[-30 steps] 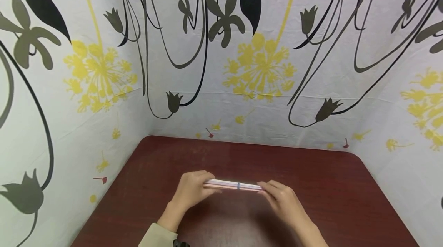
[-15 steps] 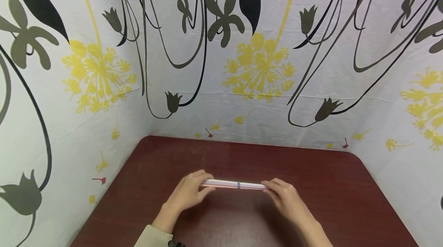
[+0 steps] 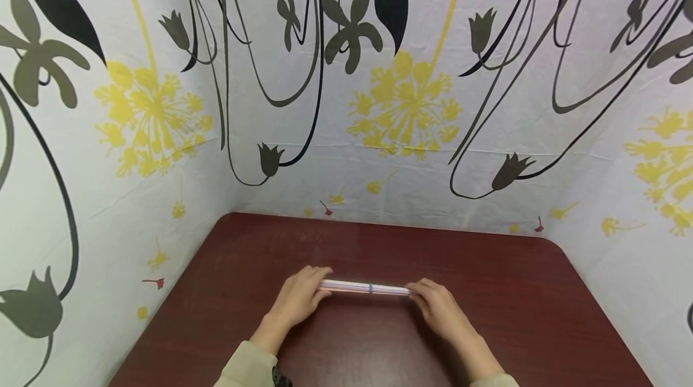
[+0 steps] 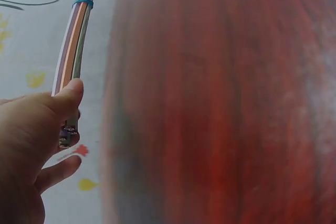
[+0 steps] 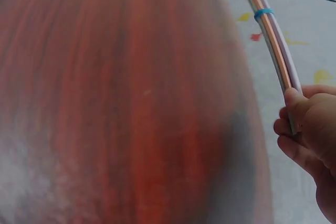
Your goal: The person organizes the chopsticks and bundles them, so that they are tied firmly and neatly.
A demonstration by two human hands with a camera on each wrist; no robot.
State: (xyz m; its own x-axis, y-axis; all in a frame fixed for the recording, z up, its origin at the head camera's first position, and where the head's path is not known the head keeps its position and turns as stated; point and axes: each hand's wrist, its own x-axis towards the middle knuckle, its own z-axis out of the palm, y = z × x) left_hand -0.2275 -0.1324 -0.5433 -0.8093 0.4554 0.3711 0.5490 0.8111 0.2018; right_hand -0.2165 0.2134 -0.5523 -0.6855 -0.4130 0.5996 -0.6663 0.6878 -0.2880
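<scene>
A slim bundle of pencils [image 3: 346, 286] in white, lilac, orange and grey-green lies crosswise between my hands, level in the head view. A blue rubber band [image 3: 370, 288] circles its middle. My left hand [image 3: 295, 300] grips the left end; in the left wrist view the thumb [image 4: 71, 95] presses on the bundle, and dark patterned pencil ends [image 4: 68, 134] stick out past it. At the right end, my right hand [image 3: 441, 309] pinches the bundle between thumb [image 5: 294, 99] and fingers, which hide part of that end.
A dark red-brown wooden table [image 3: 346, 242] with rounded far corners spreads under the hands. White cloth [image 3: 303, 194] printed with flowers and leaves hangs behind it and along both sides. A dark watch [image 3: 280, 378] sits at the left sleeve.
Both hands have come lower with the bundle, their shadows now closer beneath them. The left hand has shifted its hold on the left end, and the right sleeve has come into view.
</scene>
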